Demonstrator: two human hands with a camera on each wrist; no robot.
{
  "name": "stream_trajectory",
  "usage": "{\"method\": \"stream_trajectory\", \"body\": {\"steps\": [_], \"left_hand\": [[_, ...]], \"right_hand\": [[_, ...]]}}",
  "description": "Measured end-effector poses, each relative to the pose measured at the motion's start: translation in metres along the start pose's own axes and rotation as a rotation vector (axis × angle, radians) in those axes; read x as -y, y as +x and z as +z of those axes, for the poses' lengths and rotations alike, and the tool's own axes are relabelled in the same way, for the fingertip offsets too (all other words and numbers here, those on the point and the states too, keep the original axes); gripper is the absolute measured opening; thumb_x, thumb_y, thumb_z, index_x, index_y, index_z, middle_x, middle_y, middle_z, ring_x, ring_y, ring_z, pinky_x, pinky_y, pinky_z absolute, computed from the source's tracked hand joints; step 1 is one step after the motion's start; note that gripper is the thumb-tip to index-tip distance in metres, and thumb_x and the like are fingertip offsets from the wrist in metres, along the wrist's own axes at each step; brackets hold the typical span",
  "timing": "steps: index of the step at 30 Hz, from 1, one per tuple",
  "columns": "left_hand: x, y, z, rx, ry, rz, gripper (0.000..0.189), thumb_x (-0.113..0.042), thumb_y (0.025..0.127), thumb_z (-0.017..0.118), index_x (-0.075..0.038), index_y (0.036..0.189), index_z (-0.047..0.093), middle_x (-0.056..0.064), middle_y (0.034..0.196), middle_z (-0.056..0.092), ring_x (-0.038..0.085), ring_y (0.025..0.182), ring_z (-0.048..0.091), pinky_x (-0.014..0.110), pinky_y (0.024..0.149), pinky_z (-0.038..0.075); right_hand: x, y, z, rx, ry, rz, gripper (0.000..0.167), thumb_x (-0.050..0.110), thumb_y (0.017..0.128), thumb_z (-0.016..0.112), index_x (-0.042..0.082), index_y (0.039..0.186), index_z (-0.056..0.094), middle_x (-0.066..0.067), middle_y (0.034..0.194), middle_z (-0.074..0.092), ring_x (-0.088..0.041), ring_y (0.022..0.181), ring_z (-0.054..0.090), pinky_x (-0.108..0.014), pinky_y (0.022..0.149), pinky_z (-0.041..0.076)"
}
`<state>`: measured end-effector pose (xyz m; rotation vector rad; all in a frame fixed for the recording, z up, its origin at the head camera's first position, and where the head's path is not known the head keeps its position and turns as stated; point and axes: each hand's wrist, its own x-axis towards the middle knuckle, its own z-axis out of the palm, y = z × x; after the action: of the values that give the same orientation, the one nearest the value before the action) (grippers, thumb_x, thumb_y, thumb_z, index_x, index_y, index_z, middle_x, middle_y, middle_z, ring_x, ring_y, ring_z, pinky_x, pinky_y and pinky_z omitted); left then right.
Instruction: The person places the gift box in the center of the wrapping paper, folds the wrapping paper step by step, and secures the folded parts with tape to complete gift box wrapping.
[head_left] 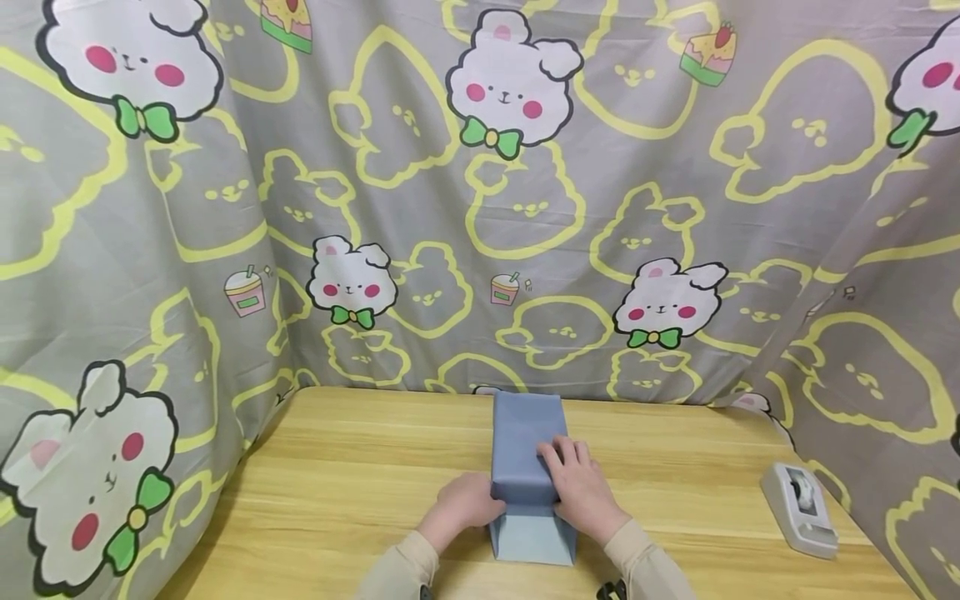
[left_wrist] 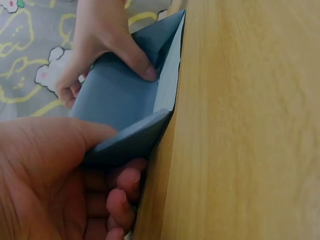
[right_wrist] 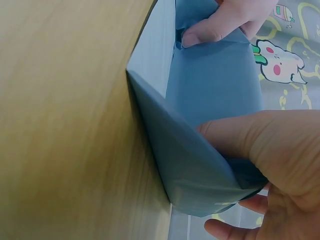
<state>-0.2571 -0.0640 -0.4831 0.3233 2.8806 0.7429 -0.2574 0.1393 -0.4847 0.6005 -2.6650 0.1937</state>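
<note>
A box wrapped in blue-grey paper lies lengthwise on the wooden table. At its near end a paler paper flap lies spread on the tabletop, and side folds slant out from the box. My left hand holds the left fold, thumb on its inner side and fingers curled beneath. On the right, my right hand has its thumb tucked inside the right fold. Its fingers rest along the box's top and right edge. Part of the right thumb is hidden by paper.
A white tape dispenser with a roll in it sits near the right edge of the wooden table. Grey curtains printed with white bears and yellow outlines hang behind and at both sides.
</note>
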Motion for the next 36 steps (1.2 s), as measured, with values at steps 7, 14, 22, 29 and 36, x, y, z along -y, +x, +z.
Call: {"method": "stream_trajectory", "body": {"steps": [7, 14, 22, 29, 36], "left_hand": [[-0.003, -0.002, -0.001, -0.006, 0.001, -0.006, 0.014, -0.016, 0.08, 0.061, -0.01, 0.068, 0.057, 0.0, 0.053, 0.053, 0.013, 0.044, 0.047, 0.028, 0.043, 0.032], [-0.002, -0.001, -0.002, 0.005, -0.015, -0.002, 0.017, -0.021, 0.082, 0.065, -0.012, 0.069, 0.056, 0.0, 0.058, 0.053, 0.013, 0.047, 0.046, 0.028, 0.046, 0.033], [0.0, -0.001, 0.0, -0.004, -0.008, 0.006, 0.017, -0.016, 0.082, 0.063, -0.011, 0.067, 0.057, -0.001, 0.054, 0.052, 0.012, 0.045, 0.045, 0.026, 0.044, 0.032], [0.0, -0.006, -0.004, 0.062, -0.048, 0.022, 0.019, -0.014, 0.087, 0.06, -0.008, 0.068, 0.058, 0.002, 0.048, 0.056, 0.015, 0.041, 0.048, 0.026, 0.042, 0.035], [-0.012, -0.016, -0.006, 0.05, 0.08, -0.009, 0.018, -0.015, 0.087, 0.058, -0.008, 0.069, 0.059, -0.001, 0.042, 0.053, 0.011, 0.036, 0.046, 0.025, 0.04, 0.032]], "right_hand": [[0.0, 0.0, 0.0, 0.005, -0.005, 0.004, 0.081, 0.005, 0.057, 0.091, 0.012, 0.127, 0.05, -0.017, 0.127, 0.047, -0.032, 0.106, 0.044, -0.043, 0.069, 0.048], [-0.001, 0.0, 0.0, 0.008, -0.006, 0.004, 0.081, 0.005, 0.057, 0.091, 0.012, 0.127, 0.05, -0.017, 0.128, 0.047, -0.032, 0.107, 0.044, -0.043, 0.069, 0.048], [-0.001, 0.0, 0.002, -0.001, -0.006, 0.002, 0.081, 0.005, 0.057, 0.091, 0.012, 0.127, 0.05, -0.017, 0.128, 0.047, -0.032, 0.107, 0.044, -0.044, 0.069, 0.048], [-0.002, -0.001, 0.003, 0.001, 0.007, -0.004, 0.081, 0.004, 0.058, 0.09, 0.012, 0.127, 0.05, -0.017, 0.128, 0.046, -0.032, 0.107, 0.044, -0.044, 0.068, 0.048], [-0.003, -0.001, 0.005, -0.011, 0.019, -0.011, 0.083, 0.003, 0.056, 0.09, 0.013, 0.127, 0.049, -0.017, 0.128, 0.046, -0.032, 0.107, 0.044, -0.044, 0.068, 0.048]]}}
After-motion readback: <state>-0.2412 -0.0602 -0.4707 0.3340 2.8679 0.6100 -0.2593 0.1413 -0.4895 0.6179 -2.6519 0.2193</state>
